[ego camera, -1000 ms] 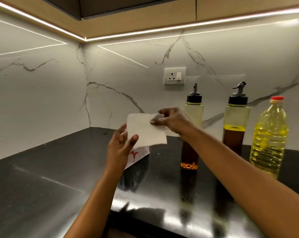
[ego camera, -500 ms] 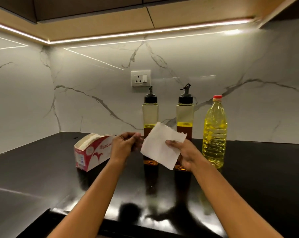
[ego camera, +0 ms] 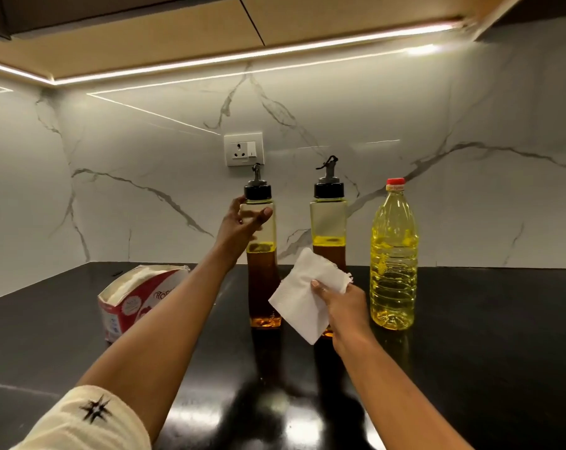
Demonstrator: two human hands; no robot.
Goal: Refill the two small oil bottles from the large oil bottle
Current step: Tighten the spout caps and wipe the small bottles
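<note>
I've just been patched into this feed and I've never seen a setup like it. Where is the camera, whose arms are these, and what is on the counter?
There is no machine here. The two arms belong to a person, and the single picture comes from a wide-angle camera worn on their head, looking forward and down.

The left hand grips the upper part of the left small oil bottle, which stands on the black counter. The right hand holds a white paper napkin in front of the right small oil bottle.

Both small bottles are partly filled and have their black pourer caps on. To their right stands the large oil bottle, holding yellow oil, with its red cap on. An open napkin box lies on the left of the counter.
</note>
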